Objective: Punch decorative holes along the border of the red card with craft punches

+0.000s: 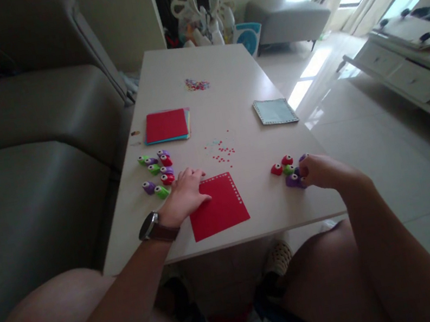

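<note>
A red sheet of paper (219, 210) lies near the table's front edge, with small holes punched along its top and right edges. Flat across its upper left side rests my left hand (187, 192), fingers stretched out and thumb on the sheet. To the right, my right hand (318, 171) is closed at a cluster of small craft punches (288, 169) in red, green and purple. Its fingertips are among the purple ones, and what they grip is hidden. More craft punches (153, 169) in the same colours stand beyond my left hand.
Red punched-out bits (224, 154) are scattered beyond the sheet; a multicoloured heap of bits (197, 84) lies farther back. A stack of coloured paper (167, 125) is at left, a pale sheet with a punched border (275, 111) at right. A sofa (37, 185) flanks the table (215, 62).
</note>
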`<state>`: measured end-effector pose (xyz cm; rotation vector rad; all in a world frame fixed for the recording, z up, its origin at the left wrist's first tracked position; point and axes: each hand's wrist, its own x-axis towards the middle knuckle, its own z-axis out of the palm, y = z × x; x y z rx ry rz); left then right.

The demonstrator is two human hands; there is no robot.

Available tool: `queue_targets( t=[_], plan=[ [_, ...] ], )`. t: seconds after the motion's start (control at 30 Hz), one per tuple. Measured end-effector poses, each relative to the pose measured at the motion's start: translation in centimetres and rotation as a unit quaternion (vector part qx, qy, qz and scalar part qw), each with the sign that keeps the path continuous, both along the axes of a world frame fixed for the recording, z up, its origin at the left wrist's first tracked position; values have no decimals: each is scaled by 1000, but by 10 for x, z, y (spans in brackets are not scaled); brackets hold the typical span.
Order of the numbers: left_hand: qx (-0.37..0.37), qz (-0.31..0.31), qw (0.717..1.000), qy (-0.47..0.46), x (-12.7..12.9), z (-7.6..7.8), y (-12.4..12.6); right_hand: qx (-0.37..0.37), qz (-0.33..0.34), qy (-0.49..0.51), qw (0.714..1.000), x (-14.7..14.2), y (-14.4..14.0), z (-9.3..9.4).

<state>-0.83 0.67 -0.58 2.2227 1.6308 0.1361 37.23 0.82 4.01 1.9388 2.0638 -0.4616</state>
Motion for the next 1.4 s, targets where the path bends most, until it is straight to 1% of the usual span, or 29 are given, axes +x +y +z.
queue_targets(
  t=[0.1,0.13,0.2,0.23,0.3,0.37,0.43,0.53,0.6,0.8,0.9,1.13,1.27,1.4],
  plan=[
    [-7,11,1000,2,0,2,1,11,-12,-24,1000,0,-4,9],
    [-13,13,1000,3,1,3,1,29,-19,-28,999,0,-6,13],
    [-28,18,999,4,3,6,1,89,-24,-22,995,-5,-9,20],
    [-34,20,999,5,4,8,1,124,-19,-15,992,-10,-11,23],
    [-42,24,999,4,6,11,0,153,10,37,987,-26,-15,24],
    [-43,25,999,-3,7,12,-1,153,49,108,981,-46,-19,21],
    [-38,23,999,-18,6,10,-1,135,104,149,974,-68,-25,14],
    [-24,9,998,-59,4,6,0,117,146,170,968,-92,-31,4],
    [-29,-5,995,-96,2,7,1,113,158,179,964,-101,-33,1],
    [-77,-3,979,-191,3,20,4,116,161,215,956,-105,-29,0],
    [-91,-4,970,-226,3,22,4,115,158,220,956,-105,-28,-1],
    [-97,7,969,-225,5,22,2,118,167,216,955,-106,-30,-3],
    [-92,3,970,-223,5,23,1,114,172,225,952,-107,-31,-3],
    [-89,-1,971,-224,5,21,2,115,174,225,952,-107,-31,-4]
  ],
)
